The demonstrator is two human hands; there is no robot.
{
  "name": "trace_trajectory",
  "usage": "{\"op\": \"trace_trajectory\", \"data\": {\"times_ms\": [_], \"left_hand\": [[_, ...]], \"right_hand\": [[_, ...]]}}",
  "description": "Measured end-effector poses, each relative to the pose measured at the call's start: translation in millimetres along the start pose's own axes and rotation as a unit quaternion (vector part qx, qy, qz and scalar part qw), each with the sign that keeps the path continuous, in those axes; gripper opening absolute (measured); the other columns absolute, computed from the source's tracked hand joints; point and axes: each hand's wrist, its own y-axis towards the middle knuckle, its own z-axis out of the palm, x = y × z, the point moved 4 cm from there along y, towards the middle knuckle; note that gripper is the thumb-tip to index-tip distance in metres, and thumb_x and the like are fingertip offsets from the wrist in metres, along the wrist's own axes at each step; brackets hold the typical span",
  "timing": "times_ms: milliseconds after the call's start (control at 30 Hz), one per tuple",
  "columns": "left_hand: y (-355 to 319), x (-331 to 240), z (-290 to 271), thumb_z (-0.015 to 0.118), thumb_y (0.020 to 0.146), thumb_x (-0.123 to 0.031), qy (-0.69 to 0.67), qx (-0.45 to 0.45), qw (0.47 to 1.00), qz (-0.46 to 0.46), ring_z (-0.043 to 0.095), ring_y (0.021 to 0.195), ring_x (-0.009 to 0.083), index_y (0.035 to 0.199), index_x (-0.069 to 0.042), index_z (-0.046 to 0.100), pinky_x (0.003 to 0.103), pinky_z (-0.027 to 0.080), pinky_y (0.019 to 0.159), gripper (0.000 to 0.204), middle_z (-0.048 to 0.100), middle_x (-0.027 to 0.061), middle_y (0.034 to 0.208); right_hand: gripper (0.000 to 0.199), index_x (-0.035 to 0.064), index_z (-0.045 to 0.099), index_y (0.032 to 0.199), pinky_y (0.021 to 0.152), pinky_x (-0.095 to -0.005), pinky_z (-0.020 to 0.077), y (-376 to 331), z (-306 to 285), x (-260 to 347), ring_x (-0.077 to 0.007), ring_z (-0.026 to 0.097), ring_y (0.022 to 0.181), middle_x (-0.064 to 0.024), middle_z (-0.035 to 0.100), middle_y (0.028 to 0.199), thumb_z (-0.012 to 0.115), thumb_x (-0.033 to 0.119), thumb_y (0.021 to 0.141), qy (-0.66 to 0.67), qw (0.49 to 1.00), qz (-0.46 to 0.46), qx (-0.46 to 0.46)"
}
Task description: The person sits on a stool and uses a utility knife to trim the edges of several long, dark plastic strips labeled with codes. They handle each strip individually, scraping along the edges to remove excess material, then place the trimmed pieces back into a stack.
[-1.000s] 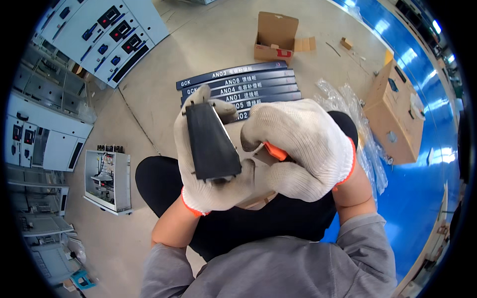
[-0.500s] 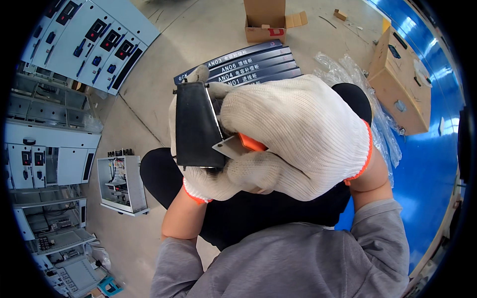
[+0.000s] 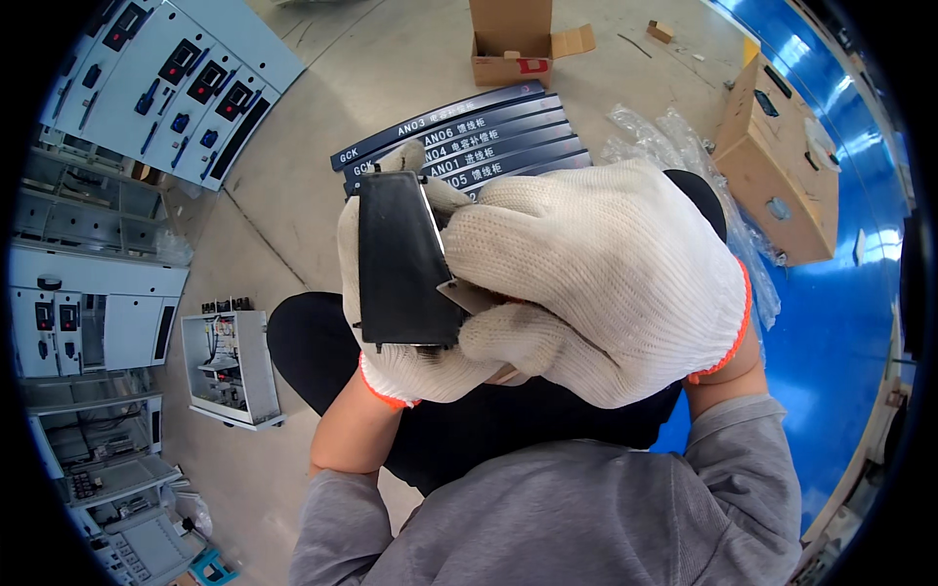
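My gloved left hand (image 3: 391, 322) grips a flat black rectangular plastic block (image 3: 399, 256) upright from behind. My gloved right hand (image 3: 596, 283) closes over its right edge, pinching a thin metal tab (image 3: 467, 296). Dark lettered nameplate strips (image 3: 469, 137) lie on the floor beyond both hands.

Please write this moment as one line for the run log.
left hand: holds flat black rectangular panel | right hand: on thin metal strip at panel edge
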Motion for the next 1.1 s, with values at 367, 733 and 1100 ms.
{"op": "trace_trajectory", "data": {"times_ms": [367,733,1100], "left_hand": [[-6,-1,8,0.099,0.066,-0.027,-0.006,0.015,0.999,0.049,0.064,0.118,0.0256,0.142,-0.002,0.051,0.040,0.053,0.103,0.094,0.059,0.0140,0.131],[-6,-4,12,0.098,0.065,-0.027,-0.039,-0.005,0.997,-0.067,0.063,0.120,0.0264,0.140,-0.004,0.054,0.041,0.051,0.106,0.091,0.060,0.0137,0.131],[-6,-2,20,0.098,0.064,-0.028,-0.074,-0.002,0.991,-0.114,0.063,0.123,0.0273,0.138,-0.006,0.057,0.042,0.050,0.108,0.088,0.061,0.0134,0.131]], "right_hand": [[0.049,0.0021,0.070,0.112,0.070,-0.0405,0.0577,-8,0,-2,-0.0377,0.069,0.078,-0.0126,0.068,0.093,0.082,0.036,0.080,0.074,0.996,-0.045,-0.035],[0.043,0.0031,0.070,0.108,0.067,-0.0413,0.0562,-11,1,-10,-0.0375,0.068,0.076,-0.0116,0.067,0.090,0.079,0.037,0.082,0.083,0.995,-0.044,-0.047],[0.044,0.0043,0.071,0.110,0.070,-0.0415,0.0566,-16,-6,-12,-0.0376,0.068,0.077,-0.0115,0.068,0.091,0.079,0.037,0.083,0.083,0.997,-0.002,-0.006]]}}
